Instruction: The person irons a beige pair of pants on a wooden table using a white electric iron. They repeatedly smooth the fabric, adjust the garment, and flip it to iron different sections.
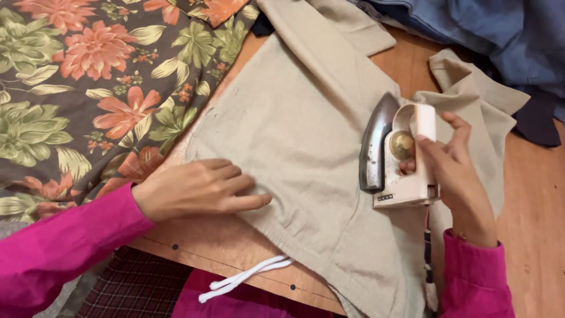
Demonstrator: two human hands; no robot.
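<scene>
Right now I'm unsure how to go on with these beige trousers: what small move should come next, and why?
Probably tip the iron flat onto the beige trousers. The right hand holds it tilted on its side, soleplate off the cloth, while the left hand lies flat on the fabric near the waistband, clear of the iron.

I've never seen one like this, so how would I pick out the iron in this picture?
Find the beige garment spread over the wooden table. On its right side, the right hand holds the iron tipped on its side. It is the only hard thing there: a white body, a shiny grey metal soleplate and a round brass-coloured dial.
</scene>
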